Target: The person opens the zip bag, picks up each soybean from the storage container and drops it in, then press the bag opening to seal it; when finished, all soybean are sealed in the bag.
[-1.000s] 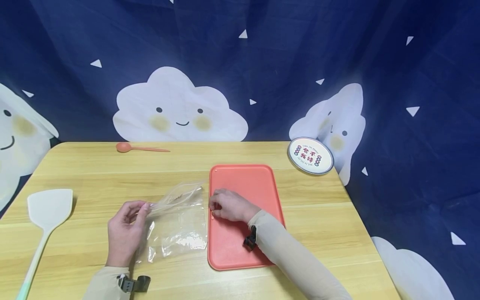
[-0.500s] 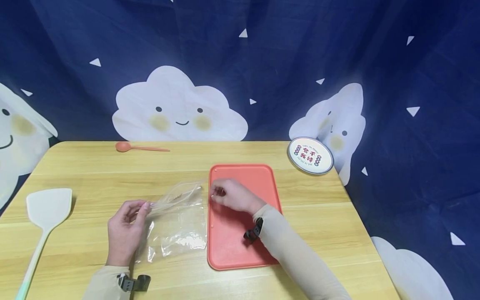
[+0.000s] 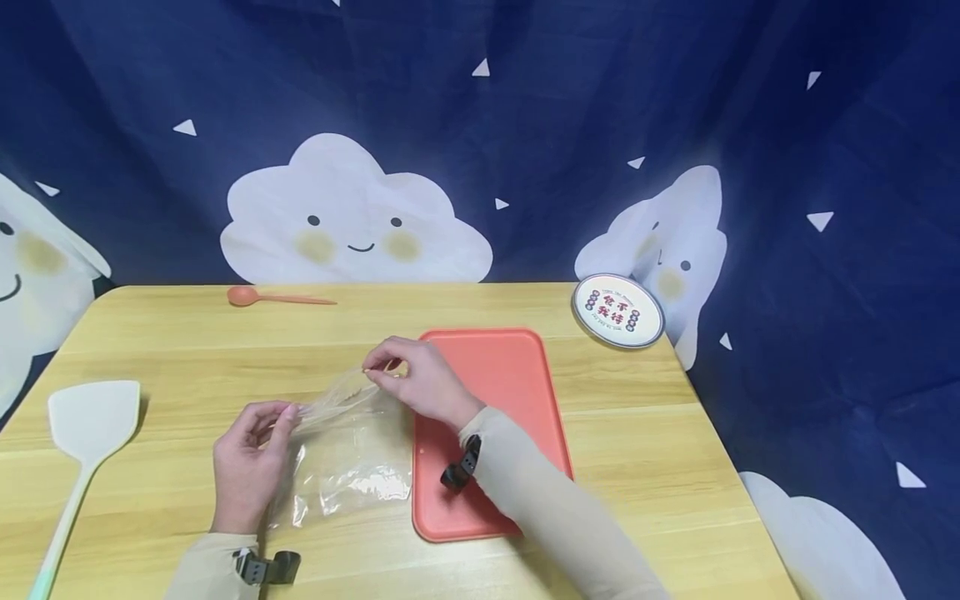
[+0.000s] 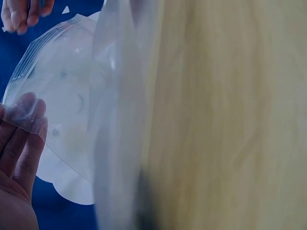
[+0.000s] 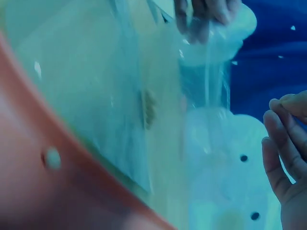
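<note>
My left hand (image 3: 251, 458) pinches the upper left edge of a clear zip bag (image 3: 352, 458) that lies on the table with its mouth raised. In the left wrist view, my fingers (image 4: 29, 143) show through the plastic. My right hand (image 3: 420, 379) is over the bag's upper right side, thumb and index tips together. A tiny yellowish thing (image 3: 366, 372) shows at those fingertips, too small to name. Small brown pieces (image 5: 149, 109) show through the bag in the right wrist view. Below my right forearm lies a red tray (image 3: 487, 450), with a small pale spot (image 5: 53, 158) near its edge.
A white spatula (image 3: 93, 421) with a long handle lies on the left of the wooden table (image 3: 187, 350). At the back are a reddish spoon (image 3: 243, 296) and, in the right corner, a patterned oval plate (image 3: 618, 311). A blue cloud-print curtain (image 3: 420, 67) hangs behind.
My right hand first moved up along the tray's left side, then left over the bag's mouth. My left hand keeps its hold on the bag's edge.
</note>
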{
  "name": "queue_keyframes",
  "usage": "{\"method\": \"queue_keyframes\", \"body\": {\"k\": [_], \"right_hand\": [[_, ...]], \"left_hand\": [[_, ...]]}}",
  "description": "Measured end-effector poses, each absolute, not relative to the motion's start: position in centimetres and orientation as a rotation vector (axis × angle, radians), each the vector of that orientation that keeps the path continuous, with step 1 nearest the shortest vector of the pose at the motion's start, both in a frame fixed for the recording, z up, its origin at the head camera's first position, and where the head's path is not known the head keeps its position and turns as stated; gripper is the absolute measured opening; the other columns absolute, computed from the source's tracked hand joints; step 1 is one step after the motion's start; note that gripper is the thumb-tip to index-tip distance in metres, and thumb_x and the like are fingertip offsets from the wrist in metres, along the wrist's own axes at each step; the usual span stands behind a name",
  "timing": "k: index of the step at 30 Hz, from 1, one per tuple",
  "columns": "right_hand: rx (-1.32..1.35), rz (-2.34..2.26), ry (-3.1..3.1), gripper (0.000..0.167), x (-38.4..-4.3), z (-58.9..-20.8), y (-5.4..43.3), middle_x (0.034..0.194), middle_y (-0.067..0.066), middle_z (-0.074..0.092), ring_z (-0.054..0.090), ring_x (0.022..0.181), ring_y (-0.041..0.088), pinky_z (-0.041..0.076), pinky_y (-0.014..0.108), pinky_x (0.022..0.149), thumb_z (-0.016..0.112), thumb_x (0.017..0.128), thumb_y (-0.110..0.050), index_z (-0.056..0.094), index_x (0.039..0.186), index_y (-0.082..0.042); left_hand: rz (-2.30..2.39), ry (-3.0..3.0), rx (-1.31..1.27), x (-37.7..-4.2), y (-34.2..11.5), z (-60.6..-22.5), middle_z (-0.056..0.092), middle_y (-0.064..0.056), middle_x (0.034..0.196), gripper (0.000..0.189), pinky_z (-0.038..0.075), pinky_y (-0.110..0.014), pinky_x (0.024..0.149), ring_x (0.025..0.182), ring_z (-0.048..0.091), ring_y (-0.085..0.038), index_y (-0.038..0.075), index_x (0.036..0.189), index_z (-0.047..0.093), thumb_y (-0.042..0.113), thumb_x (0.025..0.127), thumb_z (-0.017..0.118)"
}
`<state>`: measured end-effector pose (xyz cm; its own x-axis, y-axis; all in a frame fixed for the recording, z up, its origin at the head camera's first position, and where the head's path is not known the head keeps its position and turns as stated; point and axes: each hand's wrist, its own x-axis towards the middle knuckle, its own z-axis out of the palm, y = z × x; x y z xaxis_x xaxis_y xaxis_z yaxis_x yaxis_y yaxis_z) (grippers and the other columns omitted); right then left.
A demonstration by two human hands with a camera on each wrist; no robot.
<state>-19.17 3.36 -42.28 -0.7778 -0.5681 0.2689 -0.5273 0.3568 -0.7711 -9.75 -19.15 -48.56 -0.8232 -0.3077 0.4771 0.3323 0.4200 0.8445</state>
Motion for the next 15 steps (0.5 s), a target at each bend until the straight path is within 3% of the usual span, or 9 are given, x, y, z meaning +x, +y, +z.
{"method": "queue_keyframes", "body": {"k": [7, 15], "right_hand": [[-1.037, -1.324, 2.512, 0.010, -18.8, -43.7, 1.1, 0.096, -0.014, 0.066, 0.056, 0.089, -0.006, 0.047, 0.011, 0.082, 0.069, 0.093, -0.012, 0.070, 0.103, -0.014], [-1.051, -1.299, 2.532, 0.017, -18.7, -43.2, 2.6, 0.111, -0.011, 0.066, 0.056, 0.106, -0.002, 0.044, 0.018, 0.096, 0.068, 0.094, -0.015, 0.070, 0.111, -0.013]], "left_hand": [[-1.416, -2.106, -0.004, -9.8, -19.2, -48.8, 0.069, 0.008, 0.089, 0.013, 0.052, -0.009, 0.073, 0.081, 0.064, 0.004, -0.009, 0.095, 0.066, -0.015, 0.084, 0.068], [-1.421, -2.099, -0.011, -9.7, -19.2, -48.6, 0.070, 0.007, 0.090, 0.011, 0.052, -0.010, 0.075, 0.080, 0.065, 0.003, -0.009, 0.095, 0.066, -0.014, 0.085, 0.068]]}}
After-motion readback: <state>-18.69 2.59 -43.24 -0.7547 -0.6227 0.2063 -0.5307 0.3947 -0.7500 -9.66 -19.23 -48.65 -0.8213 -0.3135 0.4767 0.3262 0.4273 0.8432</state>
